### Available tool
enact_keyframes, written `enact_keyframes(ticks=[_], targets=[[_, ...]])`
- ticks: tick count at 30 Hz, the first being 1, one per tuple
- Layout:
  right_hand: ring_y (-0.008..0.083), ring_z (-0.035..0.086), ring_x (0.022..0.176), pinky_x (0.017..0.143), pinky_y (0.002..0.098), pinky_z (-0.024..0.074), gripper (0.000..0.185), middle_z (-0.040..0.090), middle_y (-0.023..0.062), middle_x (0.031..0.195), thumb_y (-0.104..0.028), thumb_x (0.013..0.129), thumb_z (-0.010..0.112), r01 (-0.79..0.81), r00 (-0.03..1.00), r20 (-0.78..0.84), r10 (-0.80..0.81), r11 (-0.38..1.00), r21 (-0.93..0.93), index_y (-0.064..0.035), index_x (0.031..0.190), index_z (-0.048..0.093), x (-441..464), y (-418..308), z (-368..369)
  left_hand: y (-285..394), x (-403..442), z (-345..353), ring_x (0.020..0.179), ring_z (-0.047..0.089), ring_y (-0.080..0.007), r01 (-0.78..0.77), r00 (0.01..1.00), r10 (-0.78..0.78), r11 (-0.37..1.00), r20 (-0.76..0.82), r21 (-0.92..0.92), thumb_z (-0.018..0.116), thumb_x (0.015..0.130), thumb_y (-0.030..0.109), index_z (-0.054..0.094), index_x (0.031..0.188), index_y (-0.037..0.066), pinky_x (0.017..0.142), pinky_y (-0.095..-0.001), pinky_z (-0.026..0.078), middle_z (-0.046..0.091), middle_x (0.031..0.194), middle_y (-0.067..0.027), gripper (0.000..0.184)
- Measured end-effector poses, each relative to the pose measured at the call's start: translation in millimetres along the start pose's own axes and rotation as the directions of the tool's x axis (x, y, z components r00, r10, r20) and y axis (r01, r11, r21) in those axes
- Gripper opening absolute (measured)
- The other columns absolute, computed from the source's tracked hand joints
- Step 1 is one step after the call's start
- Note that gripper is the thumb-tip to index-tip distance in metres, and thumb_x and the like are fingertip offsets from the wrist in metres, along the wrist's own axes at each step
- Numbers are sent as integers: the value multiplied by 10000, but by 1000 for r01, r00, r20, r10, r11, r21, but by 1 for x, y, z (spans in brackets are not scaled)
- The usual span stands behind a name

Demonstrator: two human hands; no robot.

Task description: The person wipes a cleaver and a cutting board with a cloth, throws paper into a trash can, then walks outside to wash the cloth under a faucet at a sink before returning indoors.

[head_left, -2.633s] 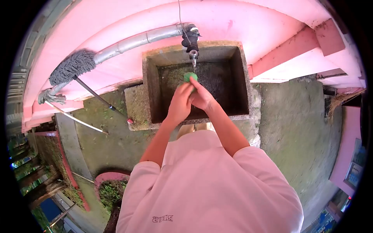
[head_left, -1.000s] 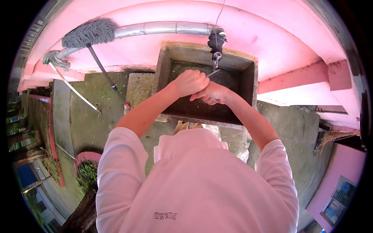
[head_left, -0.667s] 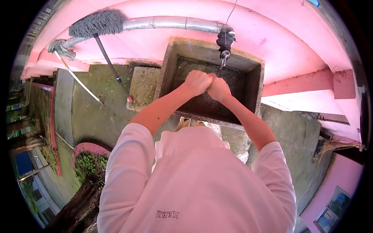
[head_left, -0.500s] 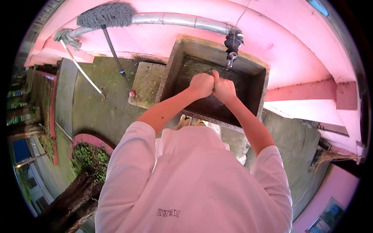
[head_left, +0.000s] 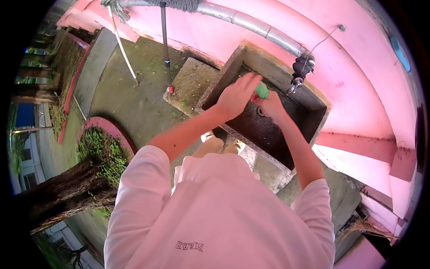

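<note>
Above the concrete sink (head_left: 309,154), my right hand (head_left: 271,106) is closed around a small green bundle (head_left: 262,91) that looks like cloth. Its rounded top pokes out of the fist, and the rest is hidden by the fingers. Just to the left, my left hand (head_left: 238,97) has its fingers stretched out and slightly blurred, the fingertips close to the bundle. Whether they touch it I cannot tell. A metal tap (head_left: 295,84) sticks out from the wall, to the right of and beyond both hands.
A silver pipe (head_left: 251,22) runs along the pink wall (head_left: 349,80) to the tap. Left of the sink lies a low concrete slab (head_left: 192,83). A dark-handled mop (head_left: 165,40) and a white-handled mop (head_left: 121,45) lean there. A tree (head_left: 76,184) stands at the left.
My two fists, pressed together before, have come apart. The left fingers have opened out, and more of the green bundle shows in my right hand. The whole view has turned and shifted.
</note>
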State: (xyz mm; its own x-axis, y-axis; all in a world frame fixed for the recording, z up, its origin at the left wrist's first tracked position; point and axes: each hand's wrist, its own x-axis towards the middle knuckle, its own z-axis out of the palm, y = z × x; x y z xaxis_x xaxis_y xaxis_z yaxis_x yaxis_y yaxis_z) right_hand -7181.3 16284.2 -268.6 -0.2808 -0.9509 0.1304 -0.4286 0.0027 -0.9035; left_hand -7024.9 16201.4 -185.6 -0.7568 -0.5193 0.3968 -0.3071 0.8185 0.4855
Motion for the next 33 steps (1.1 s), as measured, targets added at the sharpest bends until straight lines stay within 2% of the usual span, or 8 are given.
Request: enact_keyframes(ticks=[1, 2, 10, 14, 16, 23, 28, 33], targets=[[107, 449, 418, 399, 295, 327, 91, 419, -3, 494, -88, 802, 635, -390, 897, 340, 282, 869, 306, -52, 877, 597, 6, -31, -23, -2, 9, -10, 954, 602, -338, -407, 898, 434, 883, -76, 233, 641, 718, 164, 528, 979, 52, 747, -421, 494, 537, 1123, -151, 306], [64, 365, 385, 369, 258, 249, 55, 375, -31, 483, -73, 821, 624, -755, 620, 694, 365, 520, 401, -32, 852, 605, 10, -61, -39, -4, 13, -11, 954, 602, -338, -401, 899, 430, 885, -83, 238, 641, 718, 164, 528, 979, 52, 747, -421, 494, 537, 1123, -151, 306], [38, 257, 378, 364, 229, 153, 45, 311, -82, 497, -63, 830, 609, -732, 521, 661, 540, 681, 20, -24, 825, 628, 28, -125, -26, -9, 43, -25, 686, 671, -260, -523, 829, 416, 814, 372, 254, 617, 675, 148, 643, 743, 48, 513, -357, 520, 655, 706, -76, 124], [195, 582, 544, 494, 319, 429, 143, 622, 76, 646, -73, 763, 630, -417, 848, 269, 457, 888, -194, -7, 887, 653, 45, -109, 33, -46, 34, -50, 604, 663, -267, -448, 854, 326, 857, 405, 255, 637, 633, 138, 642, 648, 49, 538, -368, 525, 649, 637, -109, 90], [326, 656, 644, 543, 412, 481, 153, 645, 207, 713, -63, 761, 631, 207, 978, 120, -171, 874, -439, -1, 901, 626, 64, -96, 61, -75, 23, -60, 645, 674, -262, -350, 919, 272, 896, 286, 273, 652, 632, 128, 650, 731, 38, 559, -380, 531, 661, 674, -146, 134], [399, 644, 837, 735, 487, 505, 529, 652, 248, 839, -113, 737, 664, 207, 966, 258, -33, 697, -687, -23, 1197, 418, 140, -228, 209, -171, -45, -201, 741, 688, -274, 92, 962, -186, 912, 202, 400, 655, 727, 143, 642, 882, 39, 625, -392, 546, 677, 739, -148, 187], [388, 663, 747, 681, 491, 526, 399, 654, 239, 784, -61, 816, 531, 660, 744, 604, -286, 460, -595, -15, 1171, 354, 187, -333, 387, -247, -156, -351, 763, 683, -286, 584, 765, -640, 636, -78, 505, 605, 729, 128, 679, 793, 39, 721, -393, 555, 681, 794, -166, 132], [351, 667, 602, 479, 454, 527, 195, 641, 184, 634, -93, 867, 470, 975, 223, 668, -709, 165, -150, -22, 1034, 398, 156, -448, 592, -284, -332, -489, 796, 658, -350, 884, 446, -774, 304, -449, 354, 595, 711, 144, 672, 747, 8, 743, -441, 529, 655, 790, -222, 161]])
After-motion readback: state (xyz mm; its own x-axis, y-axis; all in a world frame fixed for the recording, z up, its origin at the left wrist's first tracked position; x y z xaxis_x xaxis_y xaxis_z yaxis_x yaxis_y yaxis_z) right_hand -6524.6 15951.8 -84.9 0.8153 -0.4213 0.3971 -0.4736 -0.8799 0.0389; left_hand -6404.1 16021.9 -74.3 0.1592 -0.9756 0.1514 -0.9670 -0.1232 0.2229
